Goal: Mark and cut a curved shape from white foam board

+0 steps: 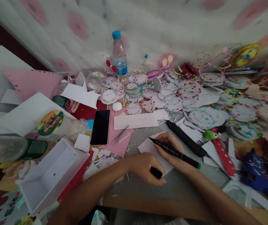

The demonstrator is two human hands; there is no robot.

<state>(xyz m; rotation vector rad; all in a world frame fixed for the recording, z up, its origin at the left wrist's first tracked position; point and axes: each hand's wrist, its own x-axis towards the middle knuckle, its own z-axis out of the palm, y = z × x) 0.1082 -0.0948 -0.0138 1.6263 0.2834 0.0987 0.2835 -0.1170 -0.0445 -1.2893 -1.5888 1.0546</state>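
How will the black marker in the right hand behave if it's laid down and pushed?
The marker is slim and straight, so it's probably stiff and light. Its long barrel might roll, though I can't tell whether it's round or flat-sided. Its tip is uncapped, so it could leave a mark if dragged across the white paper.

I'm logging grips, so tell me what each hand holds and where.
The right hand holds the marker by the front of its barrel; the left hand holds a black cap, its gripped end hidden.
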